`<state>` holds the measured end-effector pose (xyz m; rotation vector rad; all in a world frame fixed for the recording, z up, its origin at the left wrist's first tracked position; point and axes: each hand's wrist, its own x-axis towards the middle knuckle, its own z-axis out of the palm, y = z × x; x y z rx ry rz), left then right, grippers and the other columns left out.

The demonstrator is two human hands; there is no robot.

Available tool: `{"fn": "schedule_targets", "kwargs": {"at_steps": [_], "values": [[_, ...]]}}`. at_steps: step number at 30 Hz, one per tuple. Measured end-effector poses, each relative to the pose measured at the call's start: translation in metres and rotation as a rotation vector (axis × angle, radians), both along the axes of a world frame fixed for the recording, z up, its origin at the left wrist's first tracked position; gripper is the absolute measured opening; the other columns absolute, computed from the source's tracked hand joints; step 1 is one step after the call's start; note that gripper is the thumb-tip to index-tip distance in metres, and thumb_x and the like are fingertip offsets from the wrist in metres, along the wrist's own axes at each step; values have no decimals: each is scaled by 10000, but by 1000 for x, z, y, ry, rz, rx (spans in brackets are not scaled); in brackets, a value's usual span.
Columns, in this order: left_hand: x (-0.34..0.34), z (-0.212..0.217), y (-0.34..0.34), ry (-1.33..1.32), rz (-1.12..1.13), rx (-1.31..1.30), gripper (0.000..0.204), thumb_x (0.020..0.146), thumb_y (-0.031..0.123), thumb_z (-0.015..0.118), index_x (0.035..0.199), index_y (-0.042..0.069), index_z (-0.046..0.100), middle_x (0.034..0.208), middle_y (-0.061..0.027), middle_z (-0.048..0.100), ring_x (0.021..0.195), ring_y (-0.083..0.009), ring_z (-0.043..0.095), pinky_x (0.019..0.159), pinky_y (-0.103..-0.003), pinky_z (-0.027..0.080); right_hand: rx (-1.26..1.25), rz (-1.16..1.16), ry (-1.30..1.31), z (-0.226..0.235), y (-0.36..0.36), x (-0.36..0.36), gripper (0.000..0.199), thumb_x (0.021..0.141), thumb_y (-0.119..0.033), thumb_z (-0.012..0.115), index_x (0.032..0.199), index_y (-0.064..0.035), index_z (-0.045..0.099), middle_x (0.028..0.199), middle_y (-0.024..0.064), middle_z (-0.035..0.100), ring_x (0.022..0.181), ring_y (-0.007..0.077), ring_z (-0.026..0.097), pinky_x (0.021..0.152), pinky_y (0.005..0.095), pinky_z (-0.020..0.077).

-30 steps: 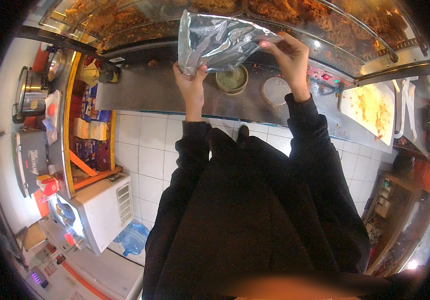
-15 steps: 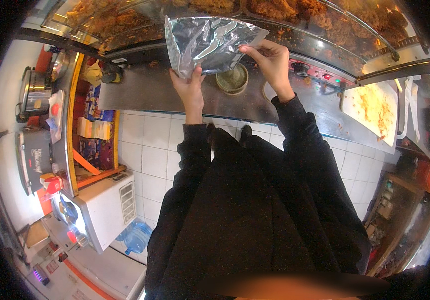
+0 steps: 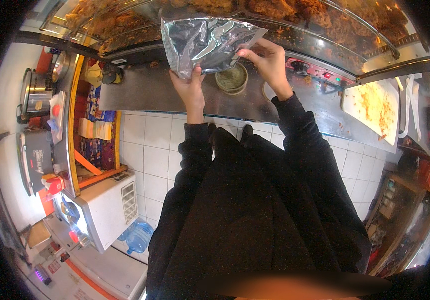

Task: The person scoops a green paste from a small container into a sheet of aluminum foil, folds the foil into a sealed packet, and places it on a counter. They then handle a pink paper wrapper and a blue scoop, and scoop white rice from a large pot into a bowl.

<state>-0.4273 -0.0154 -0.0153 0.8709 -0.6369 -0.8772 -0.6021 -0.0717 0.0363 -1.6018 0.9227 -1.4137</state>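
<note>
A shiny silver foil bag (image 3: 207,44) is held up between my two hands over the steel counter. My left hand (image 3: 190,92) grips its lower left corner, thumb in front and fingers behind. The right edge is pinched by my right hand (image 3: 270,62), its thumb on the near face. Just below the bag stands a round container (image 3: 232,79) with greyish-green contents, its far rim partly hidden by the foil. What the bag contains, if anything, does not show.
Beyond the bag, a glass display case (image 3: 315,30) holds fried chicken (image 3: 280,10). A red control panel (image 3: 320,73) runs along its base. A crumb-covered white cutting board (image 3: 372,107) lies at right, near white-handled tongs (image 3: 412,107). At left are orange-framed shelves (image 3: 97,130) and a water jug (image 3: 139,237).
The foil bag and my right hand have shifted very slightly left. Both hands keep the same hold.
</note>
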Motion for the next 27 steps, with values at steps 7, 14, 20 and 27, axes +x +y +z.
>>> {"fn": "schedule_targets", "kwargs": {"at_steps": [7,14,20,27], "values": [[1,-2,3,21,18,3,607,725,29,642,1204,109,279,1126,-67,422,952,-188,500,712,-336,495,-120,-77,16,2,-4,-3,125,682,-127,685,703,-11,645,659,61,617,577,104,545,560,231,423],[0,-5,3,2,38,7,645,684,122,709,1171,61,290,1071,-78,464,919,-181,533,680,-300,498,-186,-110,126,6,-8,-6,127,689,-134,680,691,-14,640,619,75,599,550,100,531,532,225,410],[0,1,1,-20,26,15,615,683,121,710,1137,39,303,1050,-91,479,901,-197,553,678,-305,502,-149,-108,116,8,-11,-10,143,695,-139,682,672,-7,633,612,41,601,562,69,517,538,212,410],[-2,14,1,-71,54,28,561,675,116,715,1072,21,330,996,-101,500,853,-189,568,650,-300,513,-64,-68,83,11,-7,-12,132,711,-118,674,726,5,626,696,20,616,635,56,526,598,193,410]]}}
